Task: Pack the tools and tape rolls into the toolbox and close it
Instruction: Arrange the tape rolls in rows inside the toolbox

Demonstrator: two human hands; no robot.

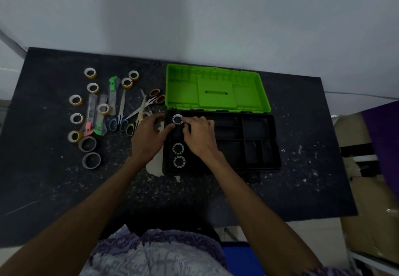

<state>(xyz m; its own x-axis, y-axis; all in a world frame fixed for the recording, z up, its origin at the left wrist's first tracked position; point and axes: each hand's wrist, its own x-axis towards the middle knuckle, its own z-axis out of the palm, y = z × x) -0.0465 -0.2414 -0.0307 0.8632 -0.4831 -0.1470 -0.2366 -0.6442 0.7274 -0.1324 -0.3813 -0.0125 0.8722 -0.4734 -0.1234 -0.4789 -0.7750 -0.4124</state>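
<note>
The toolbox stands open mid-table, its green lid (pixel 217 87) tipped back and its black divided tray (pixel 257 139) in front. Three white-cored tape rolls lie in the tray's left compartment: one at the far end (pixel 177 119), two at the near end (pixel 178 148) (pixel 179 161). My right hand (pixel 199 135) reaches into that compartment, its curled fingertips pinching the right rim of the far roll. With fingers spread, my left hand (pixel 149 136) rests against the tray's left wall. Several more tape rolls (pixel 90 73), utility knives (pixel 113 90) and scissors (pixel 121 111) lie on the table to the left.
The dark speckled table (pixel 302 178) meets a white wall at the back. Two larger grey tape rolls (pixel 91 160) sit near the front left. Cardboard boxes (pixel 367 221) stand right of the table. A white patch (pixel 154 167) shows beside the tray's near left corner.
</note>
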